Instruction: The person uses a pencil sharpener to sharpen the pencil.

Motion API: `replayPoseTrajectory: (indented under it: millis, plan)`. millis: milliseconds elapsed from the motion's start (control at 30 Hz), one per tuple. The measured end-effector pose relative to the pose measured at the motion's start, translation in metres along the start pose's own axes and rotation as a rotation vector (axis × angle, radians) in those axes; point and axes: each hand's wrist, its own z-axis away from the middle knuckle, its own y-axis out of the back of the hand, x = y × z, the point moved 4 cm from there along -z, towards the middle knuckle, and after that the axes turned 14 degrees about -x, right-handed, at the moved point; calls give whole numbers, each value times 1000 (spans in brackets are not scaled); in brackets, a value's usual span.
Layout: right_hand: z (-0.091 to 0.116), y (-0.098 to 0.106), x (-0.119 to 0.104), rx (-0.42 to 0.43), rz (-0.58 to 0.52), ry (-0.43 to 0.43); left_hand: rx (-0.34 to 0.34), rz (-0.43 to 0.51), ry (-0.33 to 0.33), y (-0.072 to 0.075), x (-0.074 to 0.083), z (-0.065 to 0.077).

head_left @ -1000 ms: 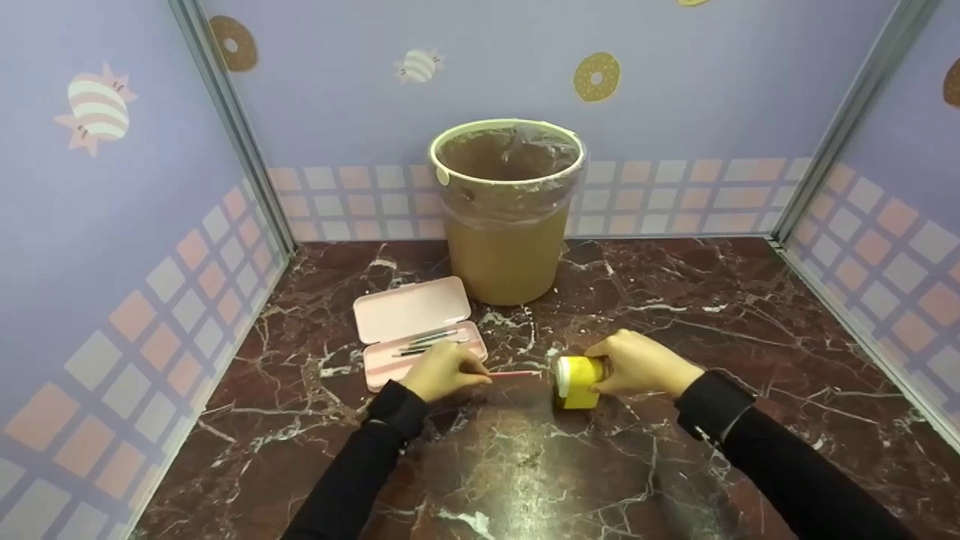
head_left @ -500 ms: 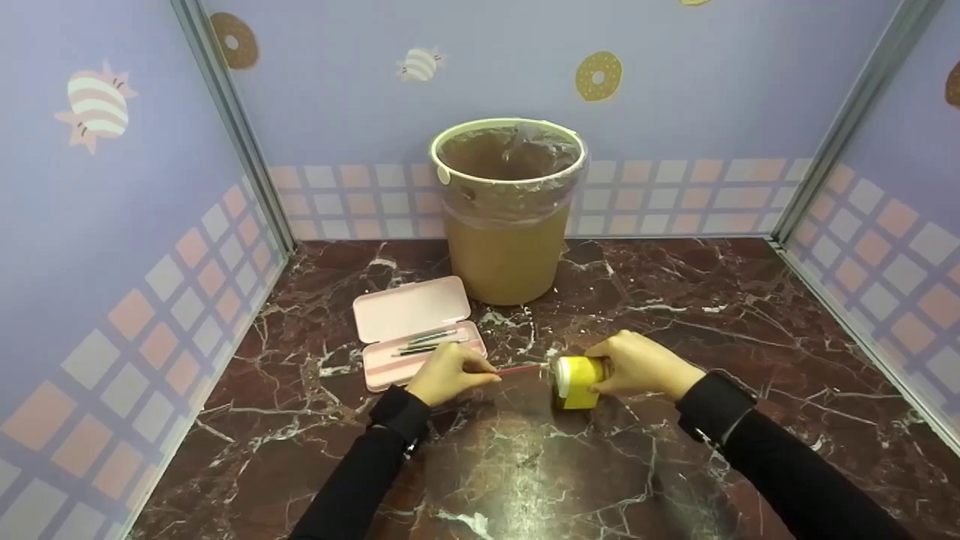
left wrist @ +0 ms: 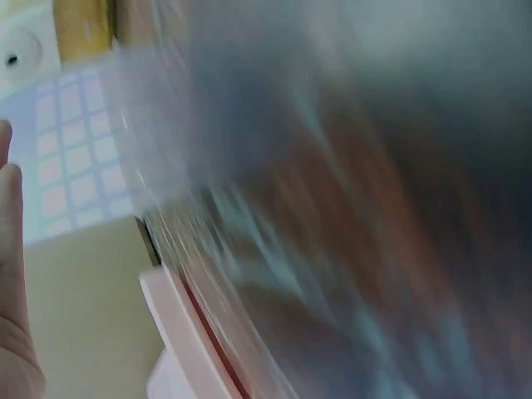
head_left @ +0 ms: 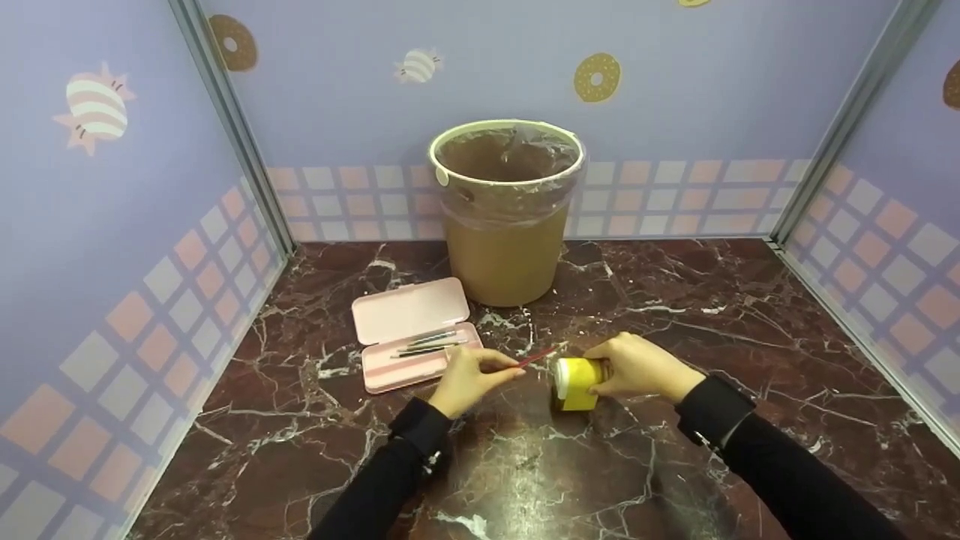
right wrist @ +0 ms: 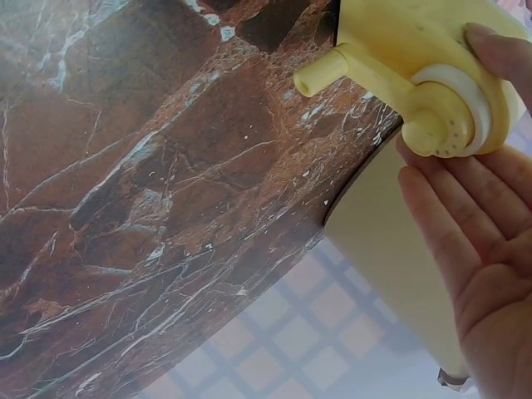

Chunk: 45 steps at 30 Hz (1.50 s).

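My left hand pinches a thin red pencil between thumb and fingertips. The pencil slants up to the right, its far end close to the upper left of a yellow crank pencil sharpener. My right hand grips this sharpener on the table from its right side. In the right wrist view, the sharpener's yellow crank handle points away from the fingers. The left wrist view is blurred; it shows fingers at the left edge and the sharpener's white front with a dark hole.
Left of the hands lies an open pink pencil case with several pencils in it. Behind stands a tan bin lined with a clear bag. Patterned walls enclose the dark marble table at the back and sides.
My left hand has moved right, and the pencil has swung from nearly level to slanting up, its far end now higher beside the sharpener. My right hand and the sharpener stay put.
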Motion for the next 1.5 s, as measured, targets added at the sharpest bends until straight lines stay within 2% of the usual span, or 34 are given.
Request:
replayPoseTrajectory:
  millis: [200, 367, 433, 633, 867, 967, 1067, 1167, 1267, 1500]
  plan:
    - [0, -1, 0, -9, -13, 3, 47, 266, 21, -15, 10, -6]
    - [0, 0, -1, -2, -15, 6, 111, 359, 62, -24, 20, -12]
    - [1, 0, 0, 6, -14, -1, 132, 394, 55, -28, 23, -14]
    - [3, -2, 1, 30, -53, -44, 172, 388, 63, -34, 27, -18]
    - [7, -6, 7, 40, -203, -63, 176, 388, 69, -35, 25, -18]
    - [10, -5, 8, 84, -252, -68, 170, 401, 64, -36, 24, -18]
    - [11, -3, 6, 169, -314, -76, 168, 406, 60, -36, 24, -18]
    - [9, 0, 1, 267, -418, -68, 167, 409, 61, -35, 24, -17]
    - [6, 1, -6, 335, -569, -64, 166, 412, 56, -35, 25, -18]
    - [-3, -6, -14, 416, -839, -159, 172, 370, 69, -36, 26, -19]
